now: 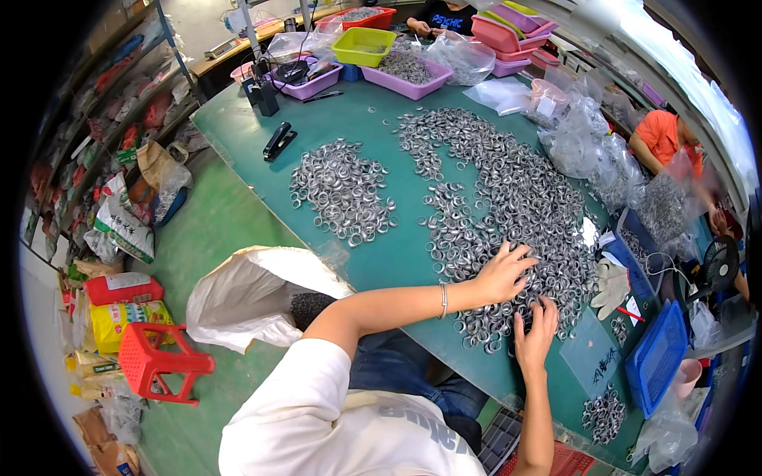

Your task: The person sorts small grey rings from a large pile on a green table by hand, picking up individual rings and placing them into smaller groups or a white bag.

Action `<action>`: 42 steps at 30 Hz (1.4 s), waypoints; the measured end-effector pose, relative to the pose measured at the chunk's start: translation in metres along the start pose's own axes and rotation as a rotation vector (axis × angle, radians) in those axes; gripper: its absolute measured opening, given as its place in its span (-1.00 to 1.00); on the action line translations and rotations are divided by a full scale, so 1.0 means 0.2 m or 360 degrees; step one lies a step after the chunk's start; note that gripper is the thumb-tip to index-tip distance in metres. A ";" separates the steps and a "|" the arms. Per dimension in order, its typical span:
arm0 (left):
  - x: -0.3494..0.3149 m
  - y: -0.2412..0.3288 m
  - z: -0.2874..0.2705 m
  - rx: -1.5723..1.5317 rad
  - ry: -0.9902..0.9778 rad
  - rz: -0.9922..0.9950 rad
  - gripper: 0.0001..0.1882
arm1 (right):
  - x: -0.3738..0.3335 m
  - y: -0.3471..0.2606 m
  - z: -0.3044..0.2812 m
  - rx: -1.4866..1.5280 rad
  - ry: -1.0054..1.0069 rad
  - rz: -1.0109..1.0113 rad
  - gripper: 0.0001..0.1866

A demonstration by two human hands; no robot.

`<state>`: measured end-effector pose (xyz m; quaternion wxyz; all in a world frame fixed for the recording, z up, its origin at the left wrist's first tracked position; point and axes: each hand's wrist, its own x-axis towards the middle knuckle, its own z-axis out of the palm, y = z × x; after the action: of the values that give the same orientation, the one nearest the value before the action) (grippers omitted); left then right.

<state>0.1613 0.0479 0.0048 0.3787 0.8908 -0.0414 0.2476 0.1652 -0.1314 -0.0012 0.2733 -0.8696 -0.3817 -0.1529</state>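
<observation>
On green table (341, 119): small shiny grey rings (540, 214), thickly heaped; left hand (502, 275), right hand (536, 337) touching, grip loosely spread.

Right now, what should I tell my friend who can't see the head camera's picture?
A person's left hand and right hand touch a large pile of silvery-grey rings on a green table. A smaller ring pile lies to its left, near a black stapler.
</observation>
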 end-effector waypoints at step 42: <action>-0.68 0.37 -0.10 -0.1466 -0.0555 -0.0624 -0.72 | -0.41 -0.30 -0.25 0.1493 -0.0160 0.0874 -0.84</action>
<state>0.0147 -0.0061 0.0005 0.7575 0.6511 -0.0411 -0.0236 0.0632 -0.1745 0.0208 0.6432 -0.7283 -0.1805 0.1524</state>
